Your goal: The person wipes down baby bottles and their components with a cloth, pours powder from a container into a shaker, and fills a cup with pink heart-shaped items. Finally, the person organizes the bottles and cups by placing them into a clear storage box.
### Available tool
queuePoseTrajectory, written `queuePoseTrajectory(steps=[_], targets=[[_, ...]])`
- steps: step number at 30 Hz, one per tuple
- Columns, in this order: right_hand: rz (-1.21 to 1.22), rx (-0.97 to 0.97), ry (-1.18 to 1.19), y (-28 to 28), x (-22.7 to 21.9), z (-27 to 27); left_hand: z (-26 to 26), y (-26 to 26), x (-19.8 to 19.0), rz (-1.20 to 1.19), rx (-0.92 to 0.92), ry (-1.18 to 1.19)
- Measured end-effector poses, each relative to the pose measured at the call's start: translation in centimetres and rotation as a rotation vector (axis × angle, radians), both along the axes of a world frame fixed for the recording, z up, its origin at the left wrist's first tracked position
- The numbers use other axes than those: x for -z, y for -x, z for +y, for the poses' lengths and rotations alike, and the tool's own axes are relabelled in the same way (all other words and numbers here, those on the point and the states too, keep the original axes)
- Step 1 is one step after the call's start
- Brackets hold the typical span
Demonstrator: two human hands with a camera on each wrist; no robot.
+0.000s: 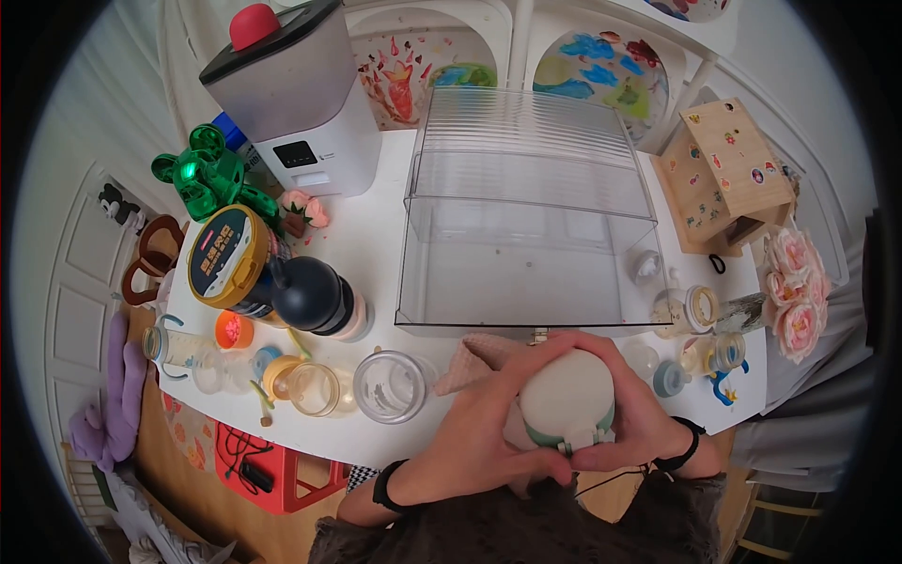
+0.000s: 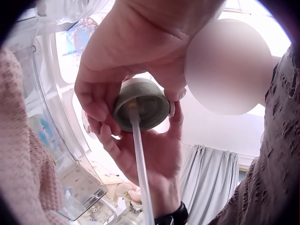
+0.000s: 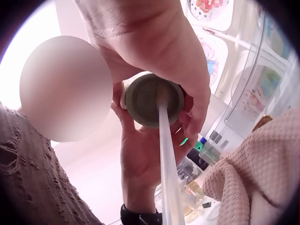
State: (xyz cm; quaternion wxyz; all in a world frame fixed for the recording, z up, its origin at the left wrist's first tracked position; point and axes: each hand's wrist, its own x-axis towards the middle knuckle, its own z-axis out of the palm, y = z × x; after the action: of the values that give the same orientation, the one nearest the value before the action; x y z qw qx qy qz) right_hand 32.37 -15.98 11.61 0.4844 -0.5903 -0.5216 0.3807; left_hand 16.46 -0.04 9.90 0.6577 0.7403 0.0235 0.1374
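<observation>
Both hands hold a round bottle lid with a cream top and a green rim, up close to the body. My left hand curls round its left side, thumb at the front by a small clasp. Around the other side wraps my right hand, its thumb near the same clasp. From below, in the left wrist view, the lid's hollow green underside shows, with a long translucent straw hanging from it. A pink waffle cloth is bunched just beyond my left hand, beside the straw in both wrist views.
A large clear bin stands behind the hands. Left are an open clear jar, several small jars, a dark round-topped bottle, a yellow-lidded tub and a dispenser. Right are glass jars and a wooden house.
</observation>
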Motion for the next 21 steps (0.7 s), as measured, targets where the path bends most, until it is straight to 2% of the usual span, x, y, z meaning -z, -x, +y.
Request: queuePoseTrajectory(steps=[5, 7, 11, 14, 17, 20, 21], targets=[[-0.065, 0.007, -0.079, -0.1, 1.2, -0.1, -0.1, 0.0, 0.4, -0.018, -0.003, 0.044], [-0.07, 0.007, -0.071, 0.0, 1.1, 0.0, -0.3, 0.1, -0.2, 0.078, -0.042, 0.059], [-0.105, 0.01, -0.054, 0.0, 1.0, 0.2, -0.6, -0.1, 0.1, 0.015, -0.091, -0.01], [-0.039, -0.027, -0.015, 0.4, 0.9, 0.1, -0.6, 0.0, 0.2, 0.032, -0.152, 0.126], [-0.133, -0.031, -0.032, 1.1, 0.6, 0.3, -0.2, 0.5, 1.2, -0.069, -0.079, 0.137], [-0.148, -0.05, -0.092, 1.1, 1.0, -0.1, -0.4, 0.7, 1.2, 0.041, -0.061, 0.254], [-0.15, -0.027, -0.106, 1.2, 1.3, -0.5, -0.3, 0.8, 1.3, -0.024, 0.053, 0.163]])
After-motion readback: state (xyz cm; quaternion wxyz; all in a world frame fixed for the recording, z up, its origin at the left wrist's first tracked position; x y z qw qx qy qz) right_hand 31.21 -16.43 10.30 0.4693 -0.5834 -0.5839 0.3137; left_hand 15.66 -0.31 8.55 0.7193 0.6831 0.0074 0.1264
